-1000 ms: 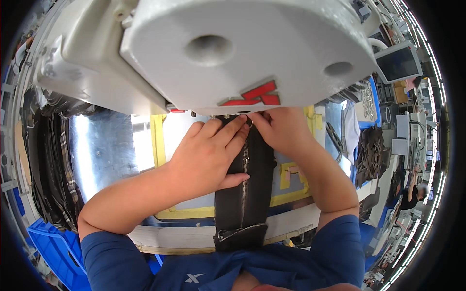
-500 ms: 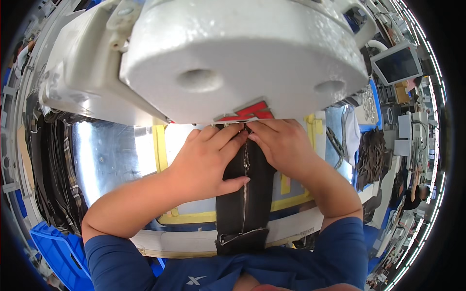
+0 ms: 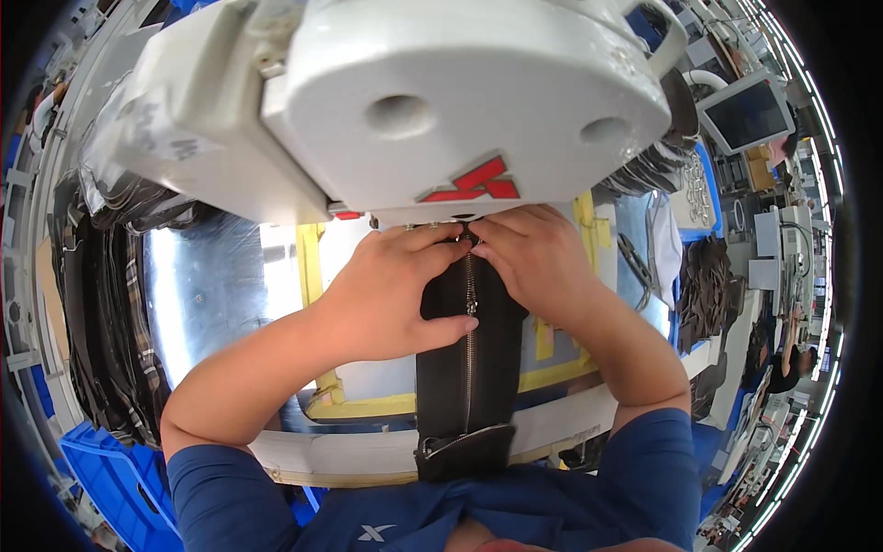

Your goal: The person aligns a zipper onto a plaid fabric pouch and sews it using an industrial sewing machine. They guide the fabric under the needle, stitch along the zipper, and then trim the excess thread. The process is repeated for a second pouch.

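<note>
A long black fabric strip (image 3: 497, 368) with a metal zipper (image 3: 470, 368) down its middle lies lengthwise in front of me. Its far end runs under the head of a white sewing machine (image 3: 460, 101). My left hand (image 3: 391, 285) lies flat on the strip's left side, fingers stretched toward the machine and thumb apart, resting at the zipper near a small metal slider (image 3: 472, 306). On the right side, my right hand (image 3: 538, 258) has its thumb and forefinger drawn together on the fabric beside the zipper. The machine head hides the needle area and some fingertips. A folded zippered end (image 3: 467, 451) hangs over the table's near edge.
Yellow tape (image 3: 368, 408) borders the work surface. Scissors (image 3: 636, 261) lie to the right, by a blue bin of dark pieces (image 3: 706, 290). Dark garments (image 3: 101, 322) are piled at left above a blue crate (image 3: 115, 483). A monitor (image 3: 748, 112) stands at far right.
Both hands and the strip have shifted slightly away from me, toward the machine. The view has moved a little, showing more of the machine's red emblem.
</note>
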{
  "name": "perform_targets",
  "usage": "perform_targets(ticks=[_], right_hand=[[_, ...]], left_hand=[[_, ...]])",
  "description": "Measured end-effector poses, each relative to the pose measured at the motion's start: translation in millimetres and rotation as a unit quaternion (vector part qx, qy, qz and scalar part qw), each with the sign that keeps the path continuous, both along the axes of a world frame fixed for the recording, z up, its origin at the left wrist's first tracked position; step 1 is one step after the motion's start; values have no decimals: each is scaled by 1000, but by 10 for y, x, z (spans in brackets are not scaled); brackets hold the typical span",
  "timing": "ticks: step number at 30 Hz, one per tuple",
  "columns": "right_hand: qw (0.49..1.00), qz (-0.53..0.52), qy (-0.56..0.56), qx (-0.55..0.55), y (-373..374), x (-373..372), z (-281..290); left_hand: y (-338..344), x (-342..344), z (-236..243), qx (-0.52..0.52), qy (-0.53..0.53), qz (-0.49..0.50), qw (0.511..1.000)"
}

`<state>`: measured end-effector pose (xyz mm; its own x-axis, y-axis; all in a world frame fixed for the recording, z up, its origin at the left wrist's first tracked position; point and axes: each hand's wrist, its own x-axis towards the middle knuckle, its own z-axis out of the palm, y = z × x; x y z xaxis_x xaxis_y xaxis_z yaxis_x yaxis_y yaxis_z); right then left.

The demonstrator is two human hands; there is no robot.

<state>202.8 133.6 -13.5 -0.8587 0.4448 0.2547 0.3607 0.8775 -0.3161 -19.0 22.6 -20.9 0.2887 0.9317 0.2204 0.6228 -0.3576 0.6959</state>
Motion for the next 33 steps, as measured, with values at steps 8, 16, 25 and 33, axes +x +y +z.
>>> perform_targets(ticks=[8,16,25,33], right_hand=[[1000,-30,2,-4,-57,-125,36],[998,-27,-65,-8,-94,-364,-32],[997,-28,-65,25,-93,-341,-32],[996,-15,-87,-19,-100,-305,2]], left_hand=[[-9,-47,81,-42,1,27,999],[-81,-168,86,0,37,86,996],[-35,-181,97,-22,43,69,996],[-33,-194,179,-80,75,62,992]])
